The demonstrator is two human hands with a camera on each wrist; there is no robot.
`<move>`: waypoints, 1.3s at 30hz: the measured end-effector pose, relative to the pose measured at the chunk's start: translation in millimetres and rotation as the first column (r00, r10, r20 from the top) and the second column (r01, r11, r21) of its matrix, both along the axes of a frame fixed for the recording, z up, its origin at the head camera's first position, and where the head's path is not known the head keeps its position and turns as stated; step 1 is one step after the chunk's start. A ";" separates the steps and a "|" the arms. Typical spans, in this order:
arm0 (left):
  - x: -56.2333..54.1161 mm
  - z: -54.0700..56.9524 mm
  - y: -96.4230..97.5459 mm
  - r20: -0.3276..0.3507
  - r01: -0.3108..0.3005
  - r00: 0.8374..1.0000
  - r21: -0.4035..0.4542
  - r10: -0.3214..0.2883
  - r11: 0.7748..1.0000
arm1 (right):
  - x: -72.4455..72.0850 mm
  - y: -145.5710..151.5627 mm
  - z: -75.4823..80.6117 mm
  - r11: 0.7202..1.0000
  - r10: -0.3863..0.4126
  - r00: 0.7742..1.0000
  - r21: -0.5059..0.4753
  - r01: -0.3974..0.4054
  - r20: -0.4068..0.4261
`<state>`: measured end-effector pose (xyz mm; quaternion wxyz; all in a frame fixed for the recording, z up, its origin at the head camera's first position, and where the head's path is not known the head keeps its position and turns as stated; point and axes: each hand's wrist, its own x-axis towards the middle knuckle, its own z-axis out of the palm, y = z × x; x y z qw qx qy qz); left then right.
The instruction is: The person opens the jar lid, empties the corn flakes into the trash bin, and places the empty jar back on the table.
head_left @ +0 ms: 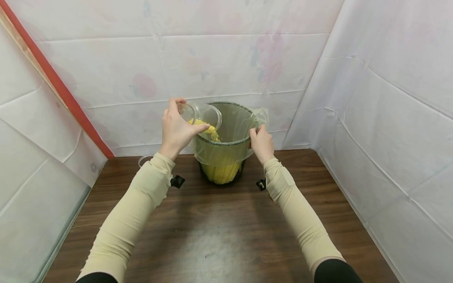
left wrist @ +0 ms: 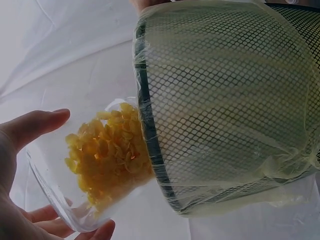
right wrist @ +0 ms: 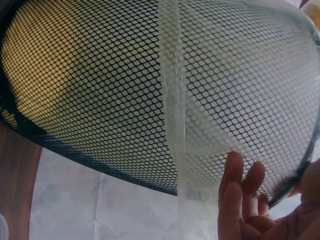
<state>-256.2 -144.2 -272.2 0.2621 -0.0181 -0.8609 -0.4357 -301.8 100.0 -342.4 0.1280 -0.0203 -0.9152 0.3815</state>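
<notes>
My left hand [head_left: 175, 129] grips a clear plastic jar [head_left: 209, 112] on its side, tipped over the left rim of a black mesh wastebasket [left wrist: 240, 70]. Small yellow pieces [left wrist: 112, 160] heap toward the jar's mouth and spill into the basket. A thin, pale yellow-green bin liner [head_left: 226, 154] lines the basket and folds down over its outside. My right hand [head_left: 262, 143] pinches the rim and liner on the right side, its other fingers against the outer mesh in the right wrist view. Yellow shows through the mesh low in the basket.
The basket stands near the back of a dark wooden table [head_left: 226, 236]. Pale cloth walls [head_left: 212, 67] close off the back and both sides. A clear round rim [head_left: 144, 159] shows on the table behind my left sleeve. A red strip [head_left: 60, 82] slants down the left corner.
</notes>
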 end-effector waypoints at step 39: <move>-8.0 -2.6 -8.1 0.109 -0.035 0.994 0.163 0.017 0.986 | -1.1 0.8 -0.5 1.000 0.002 1.000 -0.001 -0.002 0.018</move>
